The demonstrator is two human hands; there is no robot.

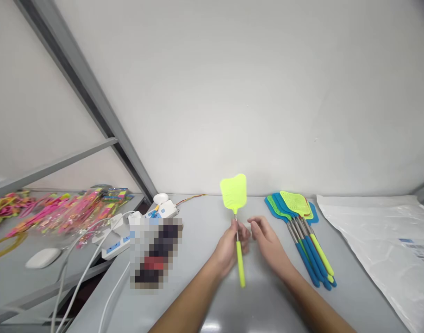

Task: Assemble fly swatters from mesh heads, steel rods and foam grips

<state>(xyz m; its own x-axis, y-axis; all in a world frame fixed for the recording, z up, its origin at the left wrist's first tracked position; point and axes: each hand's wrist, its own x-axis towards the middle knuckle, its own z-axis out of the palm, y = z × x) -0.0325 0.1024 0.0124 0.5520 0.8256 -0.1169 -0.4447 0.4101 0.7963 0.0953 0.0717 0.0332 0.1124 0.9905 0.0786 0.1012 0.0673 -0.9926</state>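
A bright yellow-green fly swatter (234,192) stands nearly upright in front of me, its mesh head at the top and its handle pointing down toward me. My left hand (230,245) grips it by the thin metal shaft, just above the handle. Close by on the right, my right hand (267,238) is loosely curved with its fingers apart, holding nothing and not touching the swatter. To the right of that hand lies a pile of several fly swatters (307,245) in blue, green and yellow-green, heads toward the wall.
A white plastic mailing bag (378,231) covers the right of the grey table. On the left are a white power strip (118,247) with trailing cables and a pixelated dark object (159,254). Beyond a metal frame post (94,101), colourful packaged items (80,212) lie on another surface.
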